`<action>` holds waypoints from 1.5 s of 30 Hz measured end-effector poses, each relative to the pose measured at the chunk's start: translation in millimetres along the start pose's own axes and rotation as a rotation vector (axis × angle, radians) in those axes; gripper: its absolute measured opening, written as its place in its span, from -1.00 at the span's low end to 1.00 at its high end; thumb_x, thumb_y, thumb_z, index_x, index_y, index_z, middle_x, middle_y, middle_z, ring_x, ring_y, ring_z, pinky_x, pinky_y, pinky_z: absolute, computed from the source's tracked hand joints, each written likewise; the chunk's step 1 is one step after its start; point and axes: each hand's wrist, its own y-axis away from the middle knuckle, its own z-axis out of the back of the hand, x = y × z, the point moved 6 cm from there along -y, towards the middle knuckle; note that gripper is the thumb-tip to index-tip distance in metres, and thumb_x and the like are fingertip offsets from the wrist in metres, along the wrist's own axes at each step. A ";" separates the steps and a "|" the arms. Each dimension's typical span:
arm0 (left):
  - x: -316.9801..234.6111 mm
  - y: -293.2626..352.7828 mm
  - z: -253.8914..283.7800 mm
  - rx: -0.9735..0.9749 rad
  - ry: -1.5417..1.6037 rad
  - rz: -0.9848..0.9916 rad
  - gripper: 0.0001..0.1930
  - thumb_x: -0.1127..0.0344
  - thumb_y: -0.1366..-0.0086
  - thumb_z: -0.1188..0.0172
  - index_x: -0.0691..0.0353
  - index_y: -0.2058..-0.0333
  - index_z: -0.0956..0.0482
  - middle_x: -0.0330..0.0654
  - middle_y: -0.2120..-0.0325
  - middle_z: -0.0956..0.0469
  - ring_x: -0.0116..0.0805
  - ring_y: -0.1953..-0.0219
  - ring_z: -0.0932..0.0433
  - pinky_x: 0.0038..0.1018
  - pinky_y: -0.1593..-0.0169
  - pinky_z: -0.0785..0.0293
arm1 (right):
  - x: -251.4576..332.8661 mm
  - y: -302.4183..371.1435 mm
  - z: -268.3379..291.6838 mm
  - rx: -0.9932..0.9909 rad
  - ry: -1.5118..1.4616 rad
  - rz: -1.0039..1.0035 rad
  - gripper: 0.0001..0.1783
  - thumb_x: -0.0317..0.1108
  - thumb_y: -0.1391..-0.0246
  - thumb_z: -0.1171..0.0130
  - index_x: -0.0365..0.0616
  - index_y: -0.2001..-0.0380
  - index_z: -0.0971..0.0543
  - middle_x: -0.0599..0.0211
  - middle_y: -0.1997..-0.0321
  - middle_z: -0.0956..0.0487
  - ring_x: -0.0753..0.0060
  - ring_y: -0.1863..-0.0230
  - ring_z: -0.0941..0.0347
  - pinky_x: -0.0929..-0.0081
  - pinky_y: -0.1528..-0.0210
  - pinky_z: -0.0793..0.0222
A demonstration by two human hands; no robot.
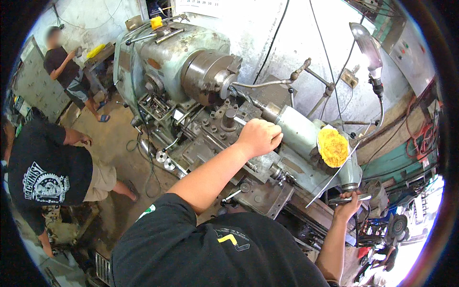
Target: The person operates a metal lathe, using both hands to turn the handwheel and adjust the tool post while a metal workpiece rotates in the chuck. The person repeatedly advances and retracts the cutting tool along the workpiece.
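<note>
My left hand [260, 137] is closed in a fist over the middle of a green metal lathe. A short metal lever [240, 120] runs from the tool post [230, 117] into its grip. My right hand [347, 206] is wrapped round the rim of the tailstock handwheel [357, 197]. A twist drill bit [244, 95] sticks out of the tailstock [295, 123] toward a round metal workpiece [224, 83] held in the lathe chuck [203, 74]. The drill's tip is at the workpiece's face; how deep it sits I cannot tell. A yellow cloth [333, 147] lies on the tailstock.
A lit lamp [369, 52] on a bent arm hangs at the right. A jointed pipe [272, 82] reaches over the drill. One person in a black shirt [50, 165] stands at the left; another person [64, 67] is farther back. A cable [150, 165] loops down to the floor.
</note>
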 end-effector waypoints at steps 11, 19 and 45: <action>-1.3 1.3 -0.8 0.000 -0.009 0.018 -0.76 0.15 -0.31 -0.22 0.08 0.51 -0.55 -0.14 0.57 -0.57 -0.03 0.43 -0.62 -0.10 0.32 -0.45 | -10.1 15.5 -6.8 -0.018 0.074 0.076 -0.67 -0.52 -0.25 -0.09 -0.13 -0.06 -0.35 0.33 0.41 -0.42 0.49 0.50 -0.38 0.42 0.43 -0.42; -0.1 0.0 -5.4 0.060 -0.072 0.088 -0.76 0.14 -0.31 -0.21 0.10 0.50 -0.57 -0.13 0.56 -0.60 0.01 0.41 -0.63 -0.04 0.29 -0.47 | -13.3 10.0 -2.3 0.021 0.073 0.080 -0.68 -0.53 -0.26 -0.08 -0.15 -0.06 -0.37 0.37 0.44 -0.43 0.51 0.49 -0.38 0.43 0.42 -0.43; 1.5 -2.7 -8.5 0.236 -0.071 0.137 -0.74 0.09 -0.34 -0.18 0.12 0.38 -0.66 -0.09 0.43 -0.67 0.04 0.29 -0.67 -0.02 0.18 -0.55 | -18.3 11.1 -1.6 -0.030 0.204 0.158 -0.65 -0.52 -0.24 -0.10 -0.20 -0.07 -0.35 0.29 0.40 -0.44 0.46 0.49 -0.40 0.44 0.39 -0.48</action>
